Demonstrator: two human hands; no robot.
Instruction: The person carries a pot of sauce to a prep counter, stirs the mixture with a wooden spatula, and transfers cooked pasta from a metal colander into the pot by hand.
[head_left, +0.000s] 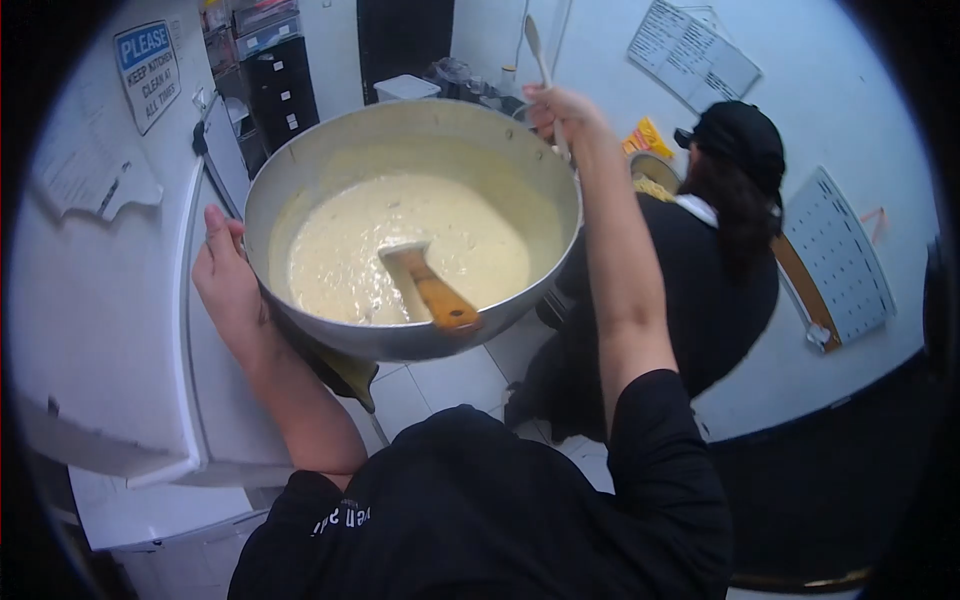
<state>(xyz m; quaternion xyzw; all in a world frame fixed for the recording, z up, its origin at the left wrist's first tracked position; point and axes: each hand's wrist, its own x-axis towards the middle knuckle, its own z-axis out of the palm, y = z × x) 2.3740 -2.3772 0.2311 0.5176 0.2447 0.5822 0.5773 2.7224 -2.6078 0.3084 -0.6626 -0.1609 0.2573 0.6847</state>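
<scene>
A large metal pot (400,345) is lifted in front of my chest, tilted towards me, with thick pale-yellow batter (350,235) inside. A utensil with a brown wooden handle (440,295) leans in the batter, its lower end sunk out of sight. My left hand (228,285) is closed at the pot's left side, fingers mostly hidden behind it. At the far right rim my right hand (565,115) is closed around the pot's handle area. A pale spoon-like utensil (535,45) sticks up from that same hand. Dark cloth (350,378) hangs beneath the pot.
Close on my right, a person in black (690,270) with a cap bends over a bowl (655,170) of yellow food. A white fridge-like unit (190,330) stands on my left. Black drawers (282,95) and a white-lidded container (407,87) are at the back.
</scene>
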